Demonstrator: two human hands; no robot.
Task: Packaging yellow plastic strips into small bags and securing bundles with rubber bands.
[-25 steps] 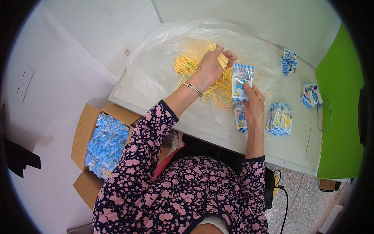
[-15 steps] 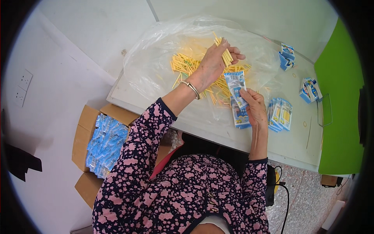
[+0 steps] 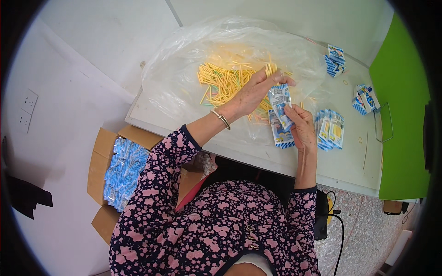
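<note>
My left hand (image 3: 252,93) is closed around a small bundle of thin yellow sticks (image 3: 270,69). The lower ends of the bundle meet the top of a blue-and-white packet (image 3: 279,97); whether they are inside its mouth is hard to see. That packet is pinched between the thumb and fingers of my right hand (image 3: 304,125). Under it on the table lie more flat blue packets (image 3: 280,131). Beyond my left wrist a loose pile of yellow sticks (image 3: 223,83), with a few green and pink ones, rests on a clear plastic bag (image 3: 170,69).
Right of my right hand lie filled packets (image 3: 336,131), overlapping. Small blue-and-white cartons (image 3: 365,101) stand farther right, near a bent wire stand (image 3: 392,129) and a green panel (image 3: 400,92). Beside the table at left, an open cardboard box (image 3: 101,161) holds many blue packets (image 3: 124,165).
My left hand has come down and nearer, bringing the stick bundle from above the packet to its top end. My right hand keeps the packet in nearly the same place.
</note>
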